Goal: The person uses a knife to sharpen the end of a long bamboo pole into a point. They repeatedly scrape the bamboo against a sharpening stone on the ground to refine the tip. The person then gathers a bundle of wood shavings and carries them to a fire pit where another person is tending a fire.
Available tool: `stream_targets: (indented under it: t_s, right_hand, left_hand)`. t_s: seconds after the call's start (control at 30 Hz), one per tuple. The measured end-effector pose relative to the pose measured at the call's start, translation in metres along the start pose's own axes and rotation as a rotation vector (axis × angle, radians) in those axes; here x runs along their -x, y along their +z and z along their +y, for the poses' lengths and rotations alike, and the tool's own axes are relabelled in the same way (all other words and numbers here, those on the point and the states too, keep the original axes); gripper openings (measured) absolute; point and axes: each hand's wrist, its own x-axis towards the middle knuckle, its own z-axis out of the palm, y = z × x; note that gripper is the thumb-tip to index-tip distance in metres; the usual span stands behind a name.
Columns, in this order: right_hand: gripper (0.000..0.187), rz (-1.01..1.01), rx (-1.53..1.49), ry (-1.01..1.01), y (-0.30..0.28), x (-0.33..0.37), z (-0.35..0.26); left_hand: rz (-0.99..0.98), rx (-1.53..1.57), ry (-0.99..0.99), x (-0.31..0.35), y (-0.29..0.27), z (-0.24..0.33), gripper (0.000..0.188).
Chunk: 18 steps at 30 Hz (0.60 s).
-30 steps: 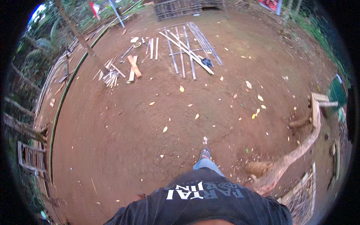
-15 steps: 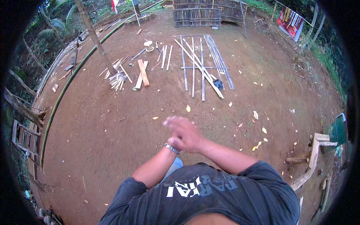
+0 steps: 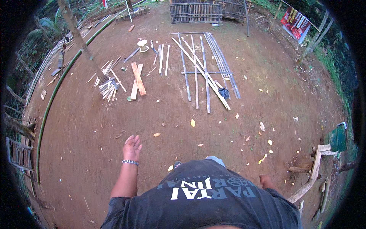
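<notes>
My left hand hangs over the bare dirt at the left of my body, a chain bracelet round its wrist. Its fingers are stretched out and nothing is in them. At my right side, only a small part of my right hand shows past the dark shirt, and its fingers are hidden. Both hands are apart from the things ahead. Farther off lies a frame of bamboo strips, with long pale strips slanting across it and a black plastic bag at its near right part.
Two crossed planks and a pile of short sticks lie left of the frame, by a slim trunk. A long green pole curves along the left. A wooden bench and green container stand right; a bamboo fence is behind.
My hands were together in front of my body and have come apart, left hand to the left, right hand back to my right side. The bamboo frame now appears nearer.
</notes>
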Motion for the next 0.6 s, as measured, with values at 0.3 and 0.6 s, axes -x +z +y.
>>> stream_targets:
  t_s: [0.3,0.6]
  right_hand:
    - [0.044,-0.132,-0.239,-0.244,-0.071,-0.043,-0.181]
    - [0.045,0.357,-0.277,-0.264,-0.299,-0.332,-0.135]
  left_hand:
    - [-0.605,-0.357,-0.185,-0.098,0.198,-0.048,0.036]
    - [-0.401,-1.278,0.008,-0.227,0.221,-0.066,0.066]
